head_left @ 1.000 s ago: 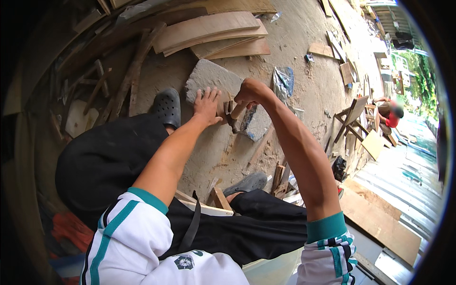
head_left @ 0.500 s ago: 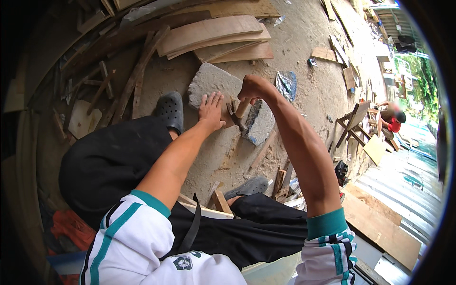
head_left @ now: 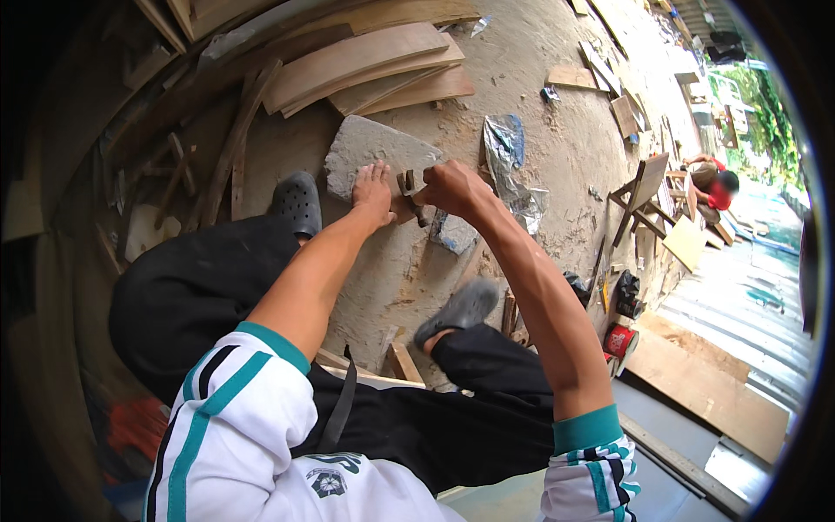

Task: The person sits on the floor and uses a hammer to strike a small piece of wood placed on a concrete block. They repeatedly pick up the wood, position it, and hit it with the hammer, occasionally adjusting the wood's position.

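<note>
My right hand (head_left: 457, 186) is closed around the handle of a claw hammer, its metal head (head_left: 407, 193) beside my left hand. My left hand (head_left: 372, 193) lies flat with fingers stretched out, pressing at the near edge of a grey concrete slab (head_left: 370, 143). A small brown piece of wood (head_left: 403, 210) shows between the left hand and the hammer head; the hand partly covers it. A second rough concrete chunk (head_left: 454, 233) sits just below my right hand.
Curved wooden boards (head_left: 365, 65) are stacked beyond the slab. Crumpled silver foil (head_left: 504, 157) lies to the right. My grey clogs (head_left: 298, 202) flank the work spot. Further right are a small wooden stool (head_left: 642, 196), a red can (head_left: 619, 339) and a crouching person in red (head_left: 720, 187).
The hammer and right hand have shifted left and slightly down, and the hammer head has turned. My right foot has moved up and rightward. The view has also shifted a little.
</note>
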{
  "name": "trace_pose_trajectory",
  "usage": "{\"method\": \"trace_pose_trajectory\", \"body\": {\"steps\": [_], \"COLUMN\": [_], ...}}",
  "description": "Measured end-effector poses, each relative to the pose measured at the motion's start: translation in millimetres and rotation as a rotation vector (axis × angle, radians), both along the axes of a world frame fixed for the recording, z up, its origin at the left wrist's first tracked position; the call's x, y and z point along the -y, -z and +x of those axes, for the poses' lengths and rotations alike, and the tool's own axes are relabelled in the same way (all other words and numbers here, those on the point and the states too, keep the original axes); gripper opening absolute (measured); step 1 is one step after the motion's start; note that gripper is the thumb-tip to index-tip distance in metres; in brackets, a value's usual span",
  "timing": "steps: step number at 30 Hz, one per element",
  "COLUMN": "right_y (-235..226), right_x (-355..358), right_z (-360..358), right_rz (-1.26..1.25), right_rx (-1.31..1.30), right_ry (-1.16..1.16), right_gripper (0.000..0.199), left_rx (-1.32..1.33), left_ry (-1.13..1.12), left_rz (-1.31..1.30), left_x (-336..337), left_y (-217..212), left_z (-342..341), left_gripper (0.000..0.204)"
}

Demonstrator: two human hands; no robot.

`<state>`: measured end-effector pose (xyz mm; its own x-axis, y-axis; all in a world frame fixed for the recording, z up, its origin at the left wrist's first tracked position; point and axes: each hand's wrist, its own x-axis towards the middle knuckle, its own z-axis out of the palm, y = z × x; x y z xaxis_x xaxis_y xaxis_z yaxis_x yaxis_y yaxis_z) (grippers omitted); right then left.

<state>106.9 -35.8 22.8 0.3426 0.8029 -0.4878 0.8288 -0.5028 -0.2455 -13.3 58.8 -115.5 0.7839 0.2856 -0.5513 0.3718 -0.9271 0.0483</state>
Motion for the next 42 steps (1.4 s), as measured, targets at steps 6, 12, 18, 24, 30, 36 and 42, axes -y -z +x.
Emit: {"method": "trace_pose_trajectory", "body": {"steps": [6,12,18,24,30,36,42], "right_y": [-3,-3,14,13,26,40,28], "right_x": [7,-3,7,-5,16,17,68], "right_z": [4,-1,3,-7,-22,-38,-63], "right_rz": [0.013,0.064,0.138,0.271,0.684,0.846,0.879], "right_rx": [0.019,0.029,0.056,0.069,-0.444,-0.615,-0.502], "right_ry": [-0.039,-0.105,-0.050,-0.101,0.549,0.753,0.689], "right_gripper": [0.028,0.018,0.015,0.013,0.036,0.041,0.025], "left_rx": [-0.124,0.034,0.635,1.236,1.051,0.916,0.863], "left_ry": [0.264,0.328,-0.126,-1.036,-1.589,-1.558,-1.282], "left_rz": [-0.045,0.115,-0.267,-0.567,-1.828,-2.209,-2.609], "left_x": [-38,-80,-48,32,85,97,126], "left_y": [-21,-32,-63,35,26,19,11], "left_z": [24,23,39,36,36,31,10], "left_gripper": [0.090,0.054,0.027,0.023,0.025,0.028,0.029]}}
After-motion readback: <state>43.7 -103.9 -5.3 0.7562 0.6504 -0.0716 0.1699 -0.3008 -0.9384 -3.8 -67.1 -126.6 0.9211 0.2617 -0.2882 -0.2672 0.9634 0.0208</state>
